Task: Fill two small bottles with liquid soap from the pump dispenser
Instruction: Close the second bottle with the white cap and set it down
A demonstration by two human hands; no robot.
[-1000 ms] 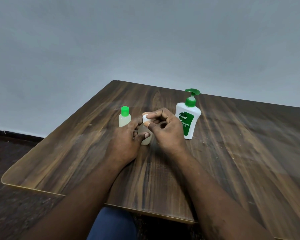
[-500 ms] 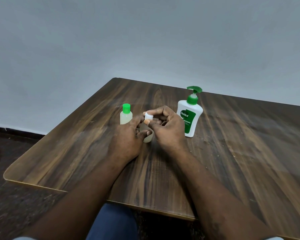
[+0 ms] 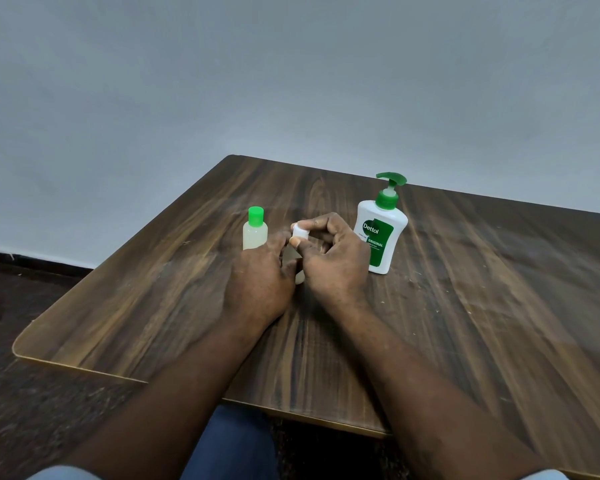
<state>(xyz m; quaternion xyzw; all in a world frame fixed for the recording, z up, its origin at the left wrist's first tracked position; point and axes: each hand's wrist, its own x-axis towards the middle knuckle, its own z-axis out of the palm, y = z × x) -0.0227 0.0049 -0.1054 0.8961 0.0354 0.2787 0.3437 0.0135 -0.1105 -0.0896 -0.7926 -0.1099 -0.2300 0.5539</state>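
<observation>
- A person is sitting at a dark brown wood-grain worktop (image 3: 465,306) and is looking down at both bare hands, which are meeting near its middle.
- Very little is changing over the last second. Both hands are staying on the same small pale translucent plastic bottle (image 3: 299,276), and the round white cap (image 3: 299,233) is remaining in the same pinch on top of it.
- This is probably a cap-turning step still in progress. Whether the cap is coming off for filling or going back on afterwards is not clear.
- The left hand (image 3: 257,282) is wrapping its fingers round the bottle's body and steadying it upright on the worktop, hiding most of it.
- The right hand (image 3: 336,261) is curling over the top, with its thumb and fingertips pinching the white cap.
- A second small clear bottle with a bright green cap (image 3: 255,233) is standing just beyond the left hand. It is closed and seems to be holding pale liquid.
- A white pump dispenser with a green pump head and green label (image 3: 380,237) is standing upright just beside the right hand, and neither hand is touching it.
</observation>
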